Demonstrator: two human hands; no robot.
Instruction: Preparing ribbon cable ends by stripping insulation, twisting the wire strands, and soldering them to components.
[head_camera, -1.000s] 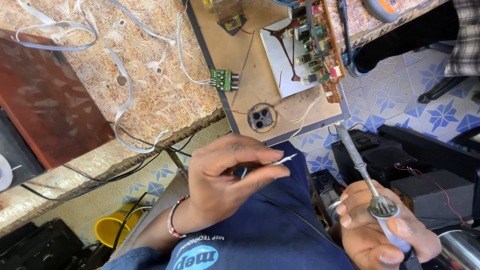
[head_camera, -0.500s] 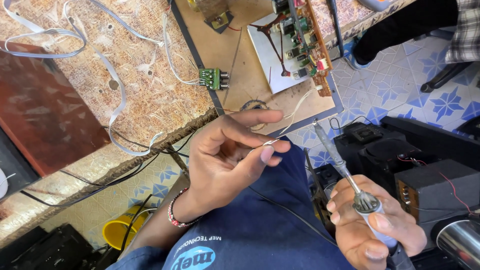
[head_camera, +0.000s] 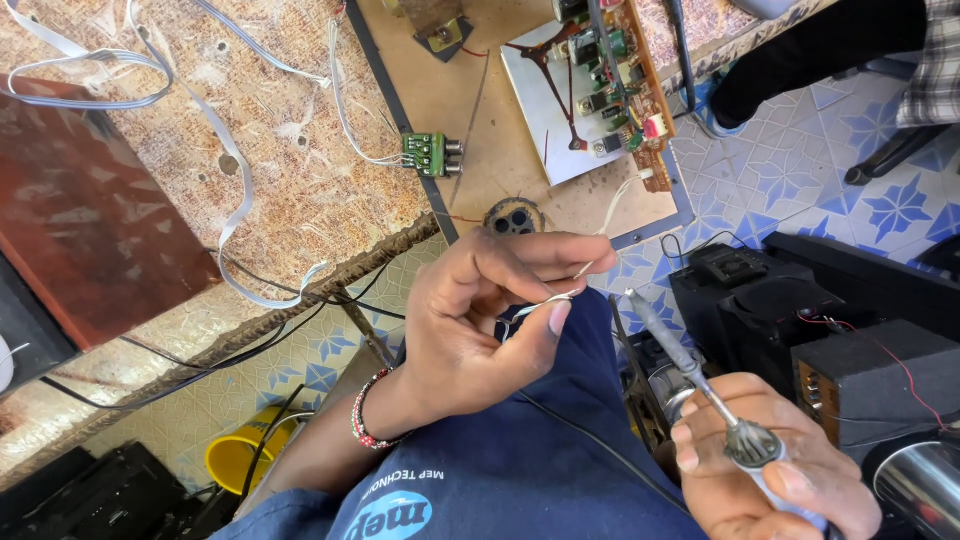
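Left hand (head_camera: 480, 330) pinches a thin white wire (head_camera: 560, 297) between thumb and forefinger, tip exposed toward 3 o'clock for access. Right hand (head_camera: 770, 470), fingers wrapped around a soldering iron (head_camera: 690, 375), aims its tip at 10 o'clock, near the wire, below the desk (head_camera: 300, 190) edge.

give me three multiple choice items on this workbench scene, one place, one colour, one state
1. Where is the small green board?
A. on the worktop
B. on the floor
C. in the right hand

2. What colour is the bucket under the bench?
A. red
B. yellow
C. white

3. What is the left hand doing?
A. lying flat and empty
B. gripping the bucket
C. pinching a thin wire

Answers: 1 A, it lies on the worktop among white cables; 2 B, its rim shows yellow; 3 C, the wire sits between thumb and fingers, while the right hand holds the soldering iron.
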